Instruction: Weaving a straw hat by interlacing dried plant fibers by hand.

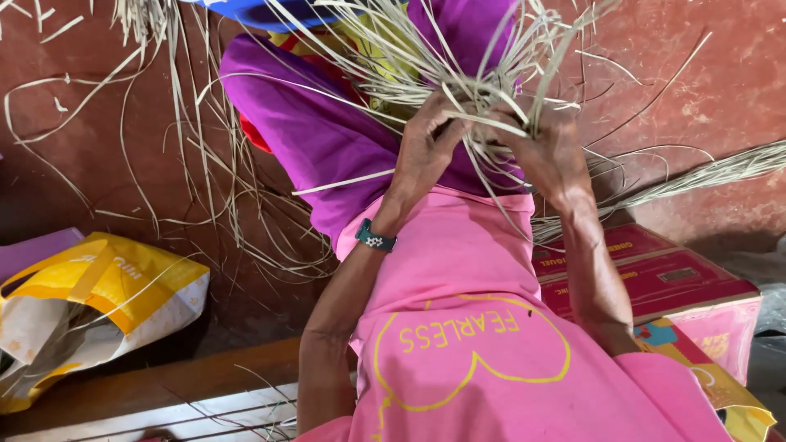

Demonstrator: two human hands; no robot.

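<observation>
1. Head view, looking down the person's own front: pink shirt (458, 270) with a yellow outline printed on it, purple cloth (319, 131) over the lap beyond it.

2. Left hand (426, 143): fingers curled closed round the bundle of dry pale strips (483, 90), gripping at the point where the strands cross. A dark watch (376, 240) sits on that wrist.

3. Right hand (550, 151): also closed on the same bundle, just beside the left, knuckles up. Fingertips are buried in the strands, so I cannot tell how they are pinched.

4. The bundle is held up off the lap between the two hands; loose ends fan upward and outward toward the top of the frame, and some trail down over the purple cloth.

5. Step in hand, as I judge it: gathering and working the strips together at one knot or crossing point, a weaving or plaiting stage well short of finished, since most of each strand hangs free.

6. Next move, by my reading, calls for one hand to keep the crossing clamped while the other frees a single strand and draws it across without letting the rest spring apart.

7. Around: more strips scattered on the red floor (98, 147); a yellow and white bag (90, 303) at left; a red cardboard box (663, 282) at right; a wooden edge (196, 376) below.
</observation>
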